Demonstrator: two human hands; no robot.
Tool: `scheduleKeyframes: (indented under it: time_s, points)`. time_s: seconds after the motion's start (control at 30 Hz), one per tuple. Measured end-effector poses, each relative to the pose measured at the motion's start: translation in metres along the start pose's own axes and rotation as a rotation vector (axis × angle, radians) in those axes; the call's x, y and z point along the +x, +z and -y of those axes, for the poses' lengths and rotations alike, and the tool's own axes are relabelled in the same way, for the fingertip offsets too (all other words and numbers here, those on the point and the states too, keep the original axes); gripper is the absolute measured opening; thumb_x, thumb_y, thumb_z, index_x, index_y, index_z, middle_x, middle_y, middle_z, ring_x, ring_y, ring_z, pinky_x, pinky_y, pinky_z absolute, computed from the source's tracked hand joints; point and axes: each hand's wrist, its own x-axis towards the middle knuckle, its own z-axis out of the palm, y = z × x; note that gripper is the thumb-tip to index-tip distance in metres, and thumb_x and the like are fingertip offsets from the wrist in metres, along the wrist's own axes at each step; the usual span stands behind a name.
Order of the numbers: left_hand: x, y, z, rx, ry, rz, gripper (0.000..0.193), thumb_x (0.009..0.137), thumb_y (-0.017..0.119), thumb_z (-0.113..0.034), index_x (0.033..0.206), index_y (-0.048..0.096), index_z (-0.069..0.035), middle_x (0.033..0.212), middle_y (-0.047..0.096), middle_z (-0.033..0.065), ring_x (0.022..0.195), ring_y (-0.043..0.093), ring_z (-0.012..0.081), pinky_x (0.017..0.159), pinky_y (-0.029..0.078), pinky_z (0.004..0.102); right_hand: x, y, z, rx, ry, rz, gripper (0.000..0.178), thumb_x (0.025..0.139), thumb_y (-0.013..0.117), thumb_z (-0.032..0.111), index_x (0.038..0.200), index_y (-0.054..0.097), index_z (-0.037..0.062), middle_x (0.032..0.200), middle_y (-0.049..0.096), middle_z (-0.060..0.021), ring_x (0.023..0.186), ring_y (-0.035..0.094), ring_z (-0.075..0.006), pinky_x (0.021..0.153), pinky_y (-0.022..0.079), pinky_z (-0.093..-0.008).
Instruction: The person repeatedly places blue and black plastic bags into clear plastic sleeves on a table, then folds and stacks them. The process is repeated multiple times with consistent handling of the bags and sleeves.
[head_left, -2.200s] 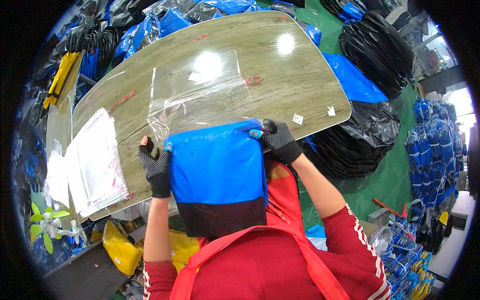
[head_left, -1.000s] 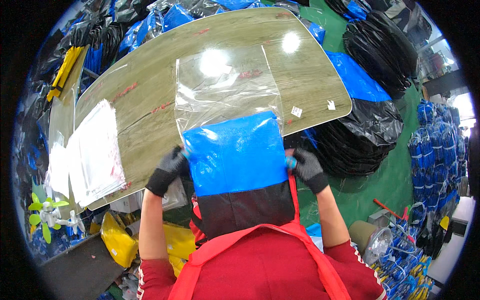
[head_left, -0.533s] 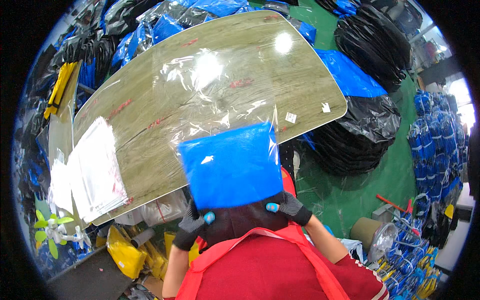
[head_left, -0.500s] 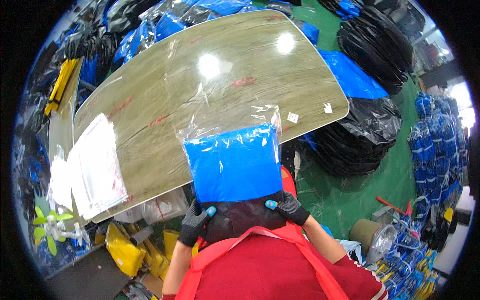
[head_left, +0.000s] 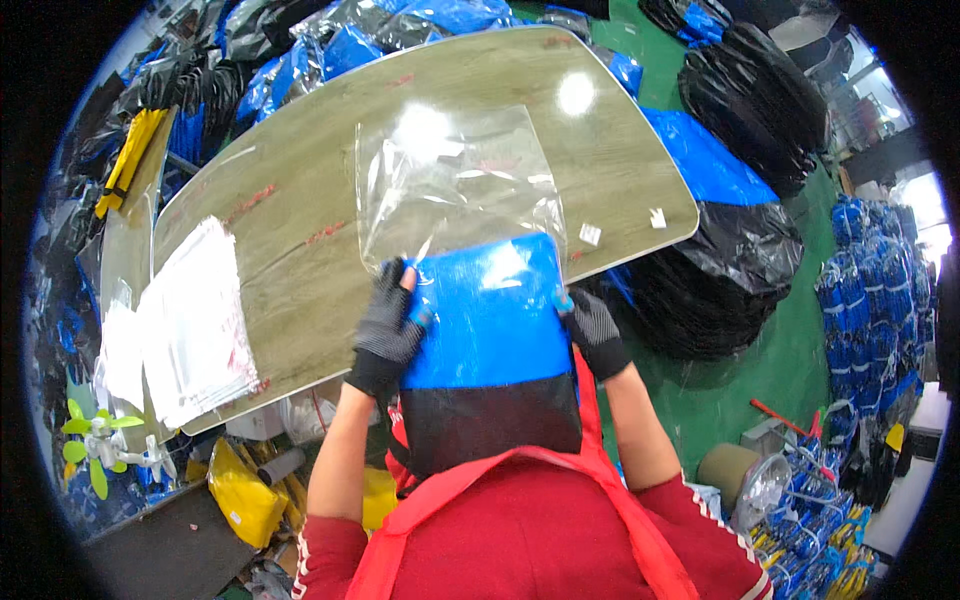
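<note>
A flat, folded blue and black fabric bag (head_left: pixel 490 330) lies at the near edge of the table, blue half away from me and black half against my body. From its far edge a clear plastic sleeve (head_left: pixel 460 185) spreads over the tabletop. My left hand (head_left: pixel 388 325), in a dark grey glove with bare fingertips, grips the left edge of the blue part, thumb on top. Opposite it, my right hand (head_left: pixel 594 328) pinches the right edge, its thumb on top and the other fingers mostly hidden. How far the sleeve covers the bag is hard to tell.
The wood-patterned table (head_left: pixel 300 270) carries a stack of clear plastic sleeves (head_left: pixel 200 325) at its left. Black and blue bundles (head_left: pixel 715 270) stand on the green floor to the right. A small green-bladed fan (head_left: pixel 100 440) is at the left, near yellow bags (head_left: pixel 243 495).
Both hands have moved up from the black part to the sides of the blue part. The sleeve's loose end now extends much farther across the table.
</note>
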Motion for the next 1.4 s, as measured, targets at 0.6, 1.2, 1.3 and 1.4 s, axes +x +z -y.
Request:
scheduleKeyframes:
  time_s: [0.6,1.2,1.3,1.4]
  points:
    - [-0.128,-0.021,-0.001,-0.906,-0.523,0.489,0.075,0.086,0.071,-0.036,0.143,0.036,-0.002,0.133,0.053,0.0124,0.123,0.048,0.0245,0.105,0.037,0.0356,-0.085,-0.023,-0.022,-0.247,0.250,0.498,0.067,0.083,0.064,0.059,0.124,0.059,0.0057,0.104,0.069,-0.0131,0.095,0.066,-0.0220,0.085,0.051,-0.0350]
    - [-0.164,0.029,-0.037,-0.875,-0.586,0.056,0.074,0.080,0.076,-0.032,0.139,0.042,-0.004,0.133,0.053,0.0126,0.124,0.050,0.0268,0.103,0.040,0.0384,-0.105,0.012,0.002,0.062,0.089,0.373,0.083,0.075,0.079,0.040,0.139,0.041,0.0022,0.133,0.053,-0.0159,0.124,0.049,-0.0256,0.105,0.039,-0.0387]
    - [-0.148,0.024,-0.046,-0.713,-0.617,0.015,0.055,0.087,0.068,-0.032,0.131,0.051,-0.003,0.118,0.063,0.0106,0.112,0.057,0.0235,0.096,0.044,0.0361,-0.090,0.016,0.004,-0.041,0.206,0.296,0.062,0.081,0.074,0.042,0.125,0.058,0.0015,0.111,0.068,-0.0125,0.104,0.063,-0.0242,0.092,0.048,-0.0362]
    - [-0.117,-0.017,-0.040,-0.755,-0.706,0.421,0.054,0.091,0.064,-0.034,0.133,0.049,-0.005,0.117,0.062,0.0088,0.105,0.058,0.0218,0.092,0.046,0.0362,-0.086,0.010,0.005,-0.094,0.202,0.286,0.061,0.081,0.069,0.053,0.116,0.063,0.0019,0.104,0.069,-0.0158,0.096,0.066,-0.0233,0.086,0.050,-0.0367]
